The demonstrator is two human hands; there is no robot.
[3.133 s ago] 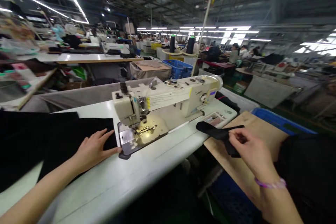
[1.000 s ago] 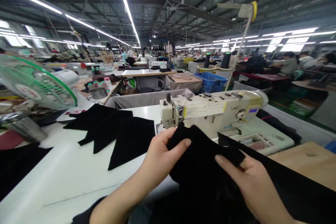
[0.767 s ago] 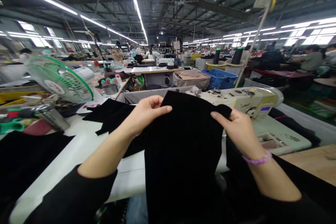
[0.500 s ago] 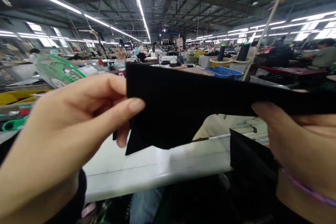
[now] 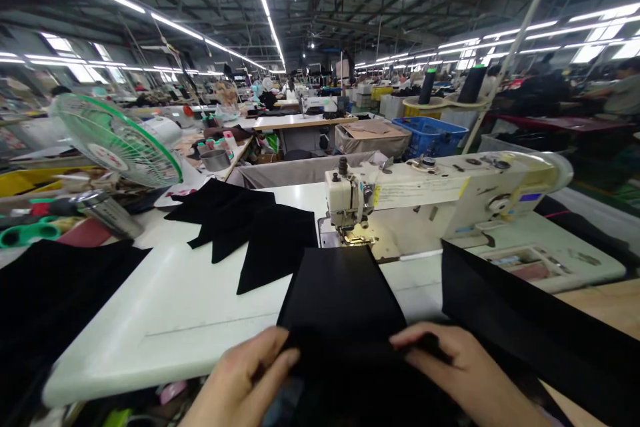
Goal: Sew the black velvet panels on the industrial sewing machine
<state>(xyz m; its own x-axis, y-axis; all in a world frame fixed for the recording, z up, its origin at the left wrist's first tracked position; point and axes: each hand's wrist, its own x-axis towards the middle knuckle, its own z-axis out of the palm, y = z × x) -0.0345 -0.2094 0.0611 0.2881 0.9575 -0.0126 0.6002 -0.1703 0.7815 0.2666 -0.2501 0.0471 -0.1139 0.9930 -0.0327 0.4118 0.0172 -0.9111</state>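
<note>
A black fabric piece (image 5: 345, 293) stretches between my hands, its far end on the white table just in front of the sewing machine (image 5: 400, 197). My left hand (image 5: 247, 373) pinches its left edge between thumb and fingers near the table's front edge. The right edge is pinched by my right hand (image 5: 457, 360). Below my hands the cloth merges with dark material, so its near end is hard to make out. Several black cut pieces (image 5: 280, 240) lie overlapped to the left of the machine's needle area.
Another black piece (image 5: 525, 320) drapes over the table at right, and dark cloth (image 5: 55, 300) lies at far left. A green-rimmed fan (image 5: 117, 140) and a metal flask (image 5: 107, 213) stand back left. Behind the machine is a blue basket (image 5: 430, 137); thread cones (image 5: 470, 85) stand nearby.
Both hands have come down from in front of my view to the table's front edge. The held black fabric now lies toward the machine, which shows fully.
</note>
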